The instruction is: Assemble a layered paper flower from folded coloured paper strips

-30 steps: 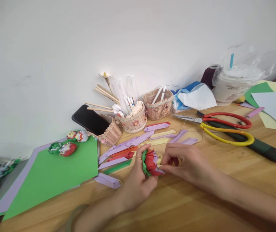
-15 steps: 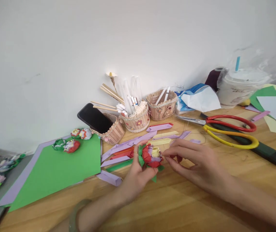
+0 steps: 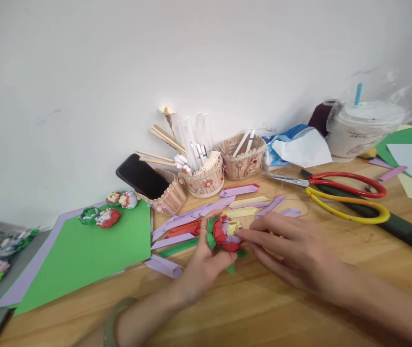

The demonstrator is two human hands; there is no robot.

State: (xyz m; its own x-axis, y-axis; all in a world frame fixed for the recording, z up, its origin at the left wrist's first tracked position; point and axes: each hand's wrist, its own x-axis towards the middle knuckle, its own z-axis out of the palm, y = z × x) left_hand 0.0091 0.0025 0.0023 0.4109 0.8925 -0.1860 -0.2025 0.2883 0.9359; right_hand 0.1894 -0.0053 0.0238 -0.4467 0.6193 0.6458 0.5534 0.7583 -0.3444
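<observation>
A folded paper flower [image 3: 220,232] with red, lilac and yellow petals and green outer leaves is held in my left hand [image 3: 206,262], its thumb in front and fingers behind. My right hand [image 3: 296,246] is at the flower's right side. Its index fingertip touches the petals near the yellow centre, and the thumb lies lower, apart from that finger. Behind the flower lie folded paper strips, among them a lilac strip [image 3: 163,266], a red strip [image 3: 182,232] and a green strip [image 3: 179,247].
Scissors [image 3: 346,185] with red and yellow handles lie at right over a dark green long object [image 3: 408,233]. Small finished flowers [image 3: 107,218] rest on green paper [image 3: 93,260] at left. Wooden-stick baskets [image 3: 204,183], a phone [image 3: 140,176] and a lidded cup [image 3: 365,127] stand near the wall.
My right hand has moved slightly left, and its index fingertip now reaches onto the flower's petals. My left hand keeps the flower in nearly the same place.
</observation>
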